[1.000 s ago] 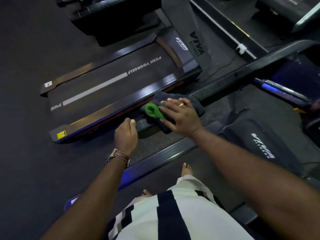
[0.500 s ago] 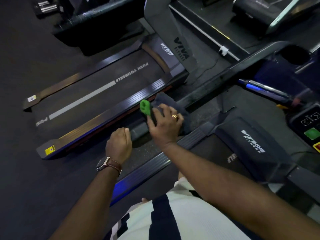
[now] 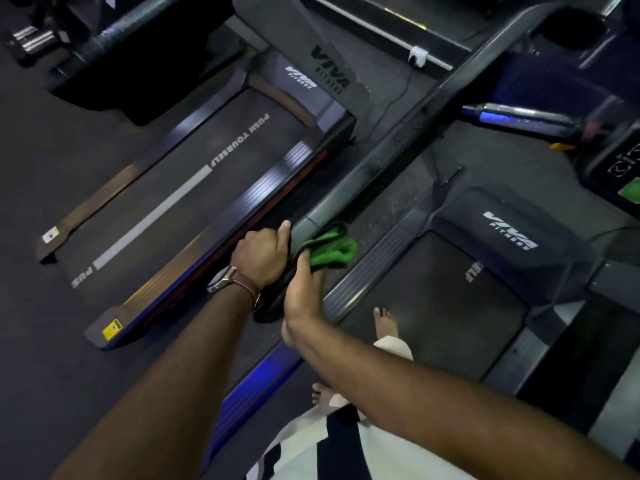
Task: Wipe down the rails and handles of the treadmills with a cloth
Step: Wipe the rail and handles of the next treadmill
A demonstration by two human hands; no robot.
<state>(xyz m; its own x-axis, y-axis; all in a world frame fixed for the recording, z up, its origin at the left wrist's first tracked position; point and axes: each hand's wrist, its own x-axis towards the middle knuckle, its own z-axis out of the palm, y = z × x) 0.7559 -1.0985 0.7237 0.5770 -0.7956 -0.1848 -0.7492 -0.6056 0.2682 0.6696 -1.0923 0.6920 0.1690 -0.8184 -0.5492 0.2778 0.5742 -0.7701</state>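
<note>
At frame centre, the right hand pinches the green cloth against the handrail; the left hand is curled around its end. Best wrap fully, wiping slowly.

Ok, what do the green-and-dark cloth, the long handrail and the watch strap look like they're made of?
Green-and-dark cloth: soft fabric, likely microfibre, judging by its limp folds and matte nap.
Long dark treadmill handrail: hard and semi-matte with a dull sheen, probably coated metal or plastic; a joint shows near the cloth.
Brown watch strap: smooth, looks like leather.
</note>
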